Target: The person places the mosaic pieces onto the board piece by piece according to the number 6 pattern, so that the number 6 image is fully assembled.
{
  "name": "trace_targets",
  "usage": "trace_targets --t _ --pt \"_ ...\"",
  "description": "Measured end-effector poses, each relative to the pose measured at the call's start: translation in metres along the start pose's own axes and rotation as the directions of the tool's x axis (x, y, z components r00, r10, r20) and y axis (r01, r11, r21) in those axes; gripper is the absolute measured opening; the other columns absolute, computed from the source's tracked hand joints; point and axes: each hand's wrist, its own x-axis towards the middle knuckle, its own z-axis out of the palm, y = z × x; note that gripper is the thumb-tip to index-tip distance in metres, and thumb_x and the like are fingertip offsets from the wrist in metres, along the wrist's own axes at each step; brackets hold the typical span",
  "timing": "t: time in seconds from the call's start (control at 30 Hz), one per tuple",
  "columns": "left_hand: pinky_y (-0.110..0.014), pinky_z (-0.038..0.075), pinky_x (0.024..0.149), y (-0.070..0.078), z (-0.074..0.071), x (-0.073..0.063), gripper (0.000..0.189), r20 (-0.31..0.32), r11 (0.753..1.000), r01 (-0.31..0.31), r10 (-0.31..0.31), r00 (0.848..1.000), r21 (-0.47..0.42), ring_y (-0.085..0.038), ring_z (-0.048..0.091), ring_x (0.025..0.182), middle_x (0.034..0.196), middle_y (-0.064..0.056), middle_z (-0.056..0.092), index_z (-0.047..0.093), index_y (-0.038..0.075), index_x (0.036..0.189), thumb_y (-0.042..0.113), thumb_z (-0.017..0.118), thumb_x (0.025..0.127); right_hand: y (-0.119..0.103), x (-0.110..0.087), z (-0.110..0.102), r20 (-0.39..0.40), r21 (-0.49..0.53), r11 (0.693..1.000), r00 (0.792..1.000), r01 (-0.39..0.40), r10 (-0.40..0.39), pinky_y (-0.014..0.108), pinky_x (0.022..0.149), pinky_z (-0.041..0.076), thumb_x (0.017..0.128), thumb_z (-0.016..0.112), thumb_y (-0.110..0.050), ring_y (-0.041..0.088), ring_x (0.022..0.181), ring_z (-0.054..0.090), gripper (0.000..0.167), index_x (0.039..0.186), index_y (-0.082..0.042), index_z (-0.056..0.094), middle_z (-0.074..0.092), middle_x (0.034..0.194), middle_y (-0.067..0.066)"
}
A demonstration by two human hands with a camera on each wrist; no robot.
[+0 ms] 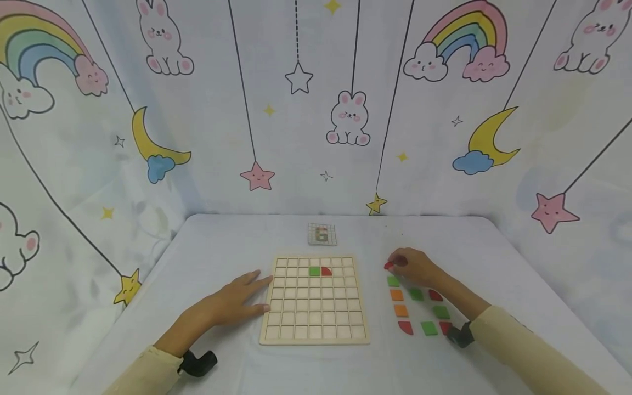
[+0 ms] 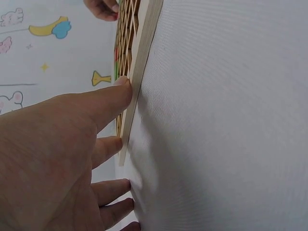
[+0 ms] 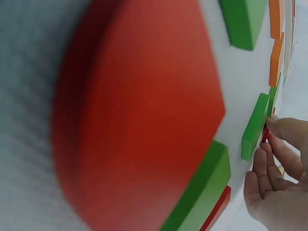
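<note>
A wooden grid board [image 1: 364,307] lies on the white-covered table, with a green square tile [image 1: 314,271] and a red quarter-round tile [image 1: 326,271] side by side in its second row from the far edge. My left hand [image 1: 234,300] rests at the board's left edge, thumb and index fingertip against the rim, fingers spread. To the right of the board, my right hand [image 1: 412,266] pinches a red tile [image 1: 388,266] between thumb and index finger, beyond a green tile [image 1: 393,281]. In the right wrist view, those fingers hide most of the red piece.
Several loose tiles lie right of the board: orange squares [image 1: 397,295], green squares [image 1: 429,328] and red quarter-rounds [image 1: 405,328]. A small card [image 1: 322,234] with a gridded coloured figure lies beyond the board. A patterned curtain [image 1: 316,120] hangs behind the table.
</note>
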Motion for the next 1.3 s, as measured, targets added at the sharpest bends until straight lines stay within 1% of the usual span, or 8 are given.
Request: trace_targets --t 0.23,0.47,0.57,0.7,0.83,0.93,1.1,1.3 --pt "-0.071 0.031 0.120 0.003 -0.002 -0.001 0.075 -0.003 1.000 0.001 -0.001 1.000 -0.003 -0.052 0.030 0.154 0.169 -0.028 0.029 0.042 0.016 0.163 0.052 0.066 0.102 -0.004 0.001 -0.002 0.002 -0.020 1.000 1.000 0.021 -0.021 0.054 0.105 0.054 0.101 0.072 -0.017 0.027 0.111 0.064 0.021 0.119 -0.007 0.071 0.072 0.116 0.008" --pt "-0.071 0.031 0.120 0.001 -0.001 -0.001 0.075 -0.002 1.000 0.002 -0.002 1.000 -0.002 -0.051 0.029 0.155 0.169 -0.027 0.029 0.042 0.018 0.163 0.053 0.066 0.101 -0.015 0.003 -0.003 -0.015 -0.019 0.997 0.997 0.074 -0.074 0.053 0.103 0.056 0.101 0.071 -0.015 0.026 0.108 0.063 0.023 0.121 -0.004 0.071 0.072 0.116 0.009" --pt "-0.070 0.031 0.120 0.000 -0.001 0.000 0.076 0.000 1.000 0.007 -0.007 1.000 0.000 -0.050 0.029 0.155 0.169 -0.026 0.029 0.042 0.019 0.163 0.054 0.066 0.101 -0.024 0.005 -0.002 -0.022 -0.001 0.996 0.996 0.086 -0.086 0.053 0.103 0.056 0.102 0.069 -0.013 0.028 0.109 0.063 0.024 0.123 -0.002 0.070 0.071 0.118 0.011" --pt "-0.070 0.031 0.121 0.000 0.000 0.000 0.076 0.003 1.000 0.014 -0.014 1.000 -0.004 -0.050 0.029 0.155 0.170 -0.026 0.029 0.042 0.019 0.163 0.054 0.066 0.101 -0.039 0.012 0.004 -0.020 0.040 0.997 0.997 0.073 -0.072 0.053 0.104 0.055 0.101 0.067 -0.011 0.030 0.112 0.062 0.024 0.122 -0.001 0.070 0.071 0.120 0.014" --pt "-0.070 0.030 0.121 0.000 0.000 0.000 0.075 0.007 1.000 0.016 -0.016 1.000 -0.005 -0.050 0.029 0.155 0.170 -0.026 0.029 0.042 0.019 0.163 0.054 0.066 0.101 -0.053 0.021 0.015 -0.020 0.041 0.997 0.998 0.058 -0.057 0.050 0.102 0.056 0.100 0.066 -0.012 0.028 0.111 0.062 0.023 0.121 -0.003 0.071 0.071 0.119 0.012" --pt "-0.070 0.030 0.121 0.000 0.000 0.000 0.075 0.008 1.000 0.017 -0.017 1.000 -0.006 -0.050 0.029 0.155 0.170 -0.026 0.028 0.042 0.019 0.164 0.053 0.066 0.101 -0.064 0.026 0.022 -0.027 0.026 0.997 0.997 0.078 -0.078 0.048 0.102 0.056 0.100 0.067 -0.012 0.027 0.110 0.063 0.022 0.120 -0.004 0.072 0.070 0.117 0.011" --pt "-0.070 0.030 0.121 0.001 0.000 0.000 0.075 0.007 1.000 0.022 -0.022 1.000 -0.004 -0.050 0.028 0.156 0.170 -0.025 0.028 0.042 0.020 0.164 0.053 0.066 0.101 -0.084 0.032 0.030 -0.022 0.025 0.989 0.989 0.145 -0.144 0.047 0.101 0.056 0.100 0.070 -0.012 0.026 0.110 0.063 0.020 0.118 -0.004 0.072 0.069 0.114 0.010" --pt "-0.069 0.032 0.121 -0.001 0.001 0.001 0.074 0.002 1.000 0.020 -0.020 1.000 0.010 -0.049 0.030 0.155 0.170 -0.024 0.029 0.043 0.020 0.163 0.053 0.067 0.101 -0.110 0.038 0.043 -0.008 0.068 0.981 0.983 0.181 -0.181 0.046 0.099 0.055 0.100 0.072 -0.010 0.025 0.108 0.062 0.019 0.117 -0.002 0.072 0.068 0.113 0.010"
